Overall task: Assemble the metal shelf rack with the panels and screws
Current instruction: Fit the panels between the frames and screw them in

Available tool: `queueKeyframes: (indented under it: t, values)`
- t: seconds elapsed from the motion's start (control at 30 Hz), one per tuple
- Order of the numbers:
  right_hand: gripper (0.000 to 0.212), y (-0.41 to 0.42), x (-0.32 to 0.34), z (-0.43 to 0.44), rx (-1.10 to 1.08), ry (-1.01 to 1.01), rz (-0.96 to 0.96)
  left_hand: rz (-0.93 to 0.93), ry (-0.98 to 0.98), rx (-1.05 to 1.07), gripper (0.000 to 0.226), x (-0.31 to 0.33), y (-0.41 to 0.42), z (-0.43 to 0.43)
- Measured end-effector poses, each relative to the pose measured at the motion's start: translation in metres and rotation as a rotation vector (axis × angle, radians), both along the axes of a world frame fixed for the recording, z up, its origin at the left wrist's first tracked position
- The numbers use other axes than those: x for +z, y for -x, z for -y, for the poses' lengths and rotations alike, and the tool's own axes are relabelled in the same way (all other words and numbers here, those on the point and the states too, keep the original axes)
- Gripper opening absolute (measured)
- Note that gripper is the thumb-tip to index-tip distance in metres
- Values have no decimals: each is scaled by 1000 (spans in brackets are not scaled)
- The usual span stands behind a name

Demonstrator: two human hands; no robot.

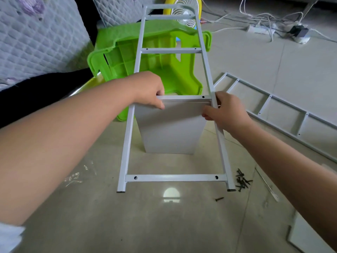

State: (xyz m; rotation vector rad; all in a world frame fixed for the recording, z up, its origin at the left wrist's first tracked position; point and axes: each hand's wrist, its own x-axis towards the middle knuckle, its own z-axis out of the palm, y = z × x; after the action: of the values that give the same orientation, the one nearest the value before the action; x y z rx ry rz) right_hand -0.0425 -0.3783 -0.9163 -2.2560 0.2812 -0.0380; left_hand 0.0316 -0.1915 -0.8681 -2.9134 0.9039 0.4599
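A white ladder-shaped side frame leans away from me, its feet on the floor and its top against a green plastic stool. A white shelf panel hangs below the frame's second rung, its top edge pressed against that rung. My left hand pinches the panel's top left corner together with the rung. My right hand grips the panel's top right corner and the frame's right post. A pile of black screws lies by the frame's right foot, with one loose screw nearer to me.
The green stool lies on its side behind the frame. A second side frame lies flat on the tiled floor at right. Another white panel lies at bottom right. A fan, power strip and cables sit at the back; a quilted mattress stands left.
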Motion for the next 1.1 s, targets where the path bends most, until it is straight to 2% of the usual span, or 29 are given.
queueKeyframes:
  t: [0.1, 0.17, 0.23, 0.3, 0.37, 0.43, 0.67, 0.9, 1.1]
  values:
    - [21, -2, 1, 1, -10, 17, 15, 168, 92, 44, 35, 0, 6, -20]
    - [22, -2, 1, 1, -16, 57, 22, 245, 178, 209, 46, 0, 14, -36]
    - [25, -2, 1, 0, -25, 100, 26, 152, 265, 425, 49, -2, 20, -47]
    - [26, 0, 0, -2, -38, 110, 31, 28, 373, 526, 42, -6, 22, -49]
    - [26, 1, 0, -2, -40, 138, 45, 23, 419, 528, 30, -8, 24, -46]
    - [26, 3, -1, -3, -47, 157, 54, 65, 386, 510, 22, -8, 24, -43]
    - [30, 5, 0, -7, -84, 66, 68, 102, 254, 426, 25, 2, 17, -35]
    - [28, 6, 5, -3, -96, 92, 43, 57, 184, 417, 26, 6, 15, -31]
    - [26, 7, 3, -2, -118, 121, 111, 57, 127, 384, 27, 5, 16, -30]
